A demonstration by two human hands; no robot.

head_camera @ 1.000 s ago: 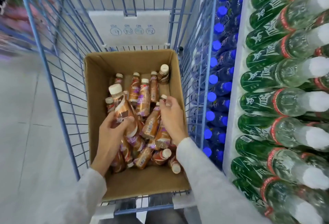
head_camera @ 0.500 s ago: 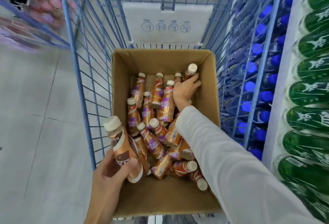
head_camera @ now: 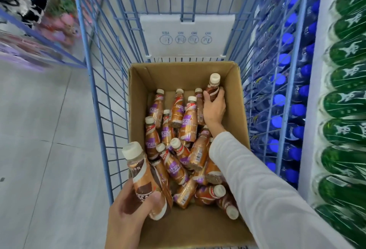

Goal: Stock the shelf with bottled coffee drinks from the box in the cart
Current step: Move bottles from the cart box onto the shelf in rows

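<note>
i'm seeing the right hand (head_camera: pixel 213 108) closing around the far-corner bottle (head_camera: pixel 213 87) and lifting it slightly, thumb now wrapping its body.

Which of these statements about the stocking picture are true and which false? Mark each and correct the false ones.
1. The left hand holds a brown bottled coffee drink with a white cap. True.
2. The right hand is empty. False: it grips a bottle at the box's far right corner.
3. The brown cardboard box sits in a blue wire cart. True.
4. The box holds green bottles. False: it holds coffee bottles.
</note>
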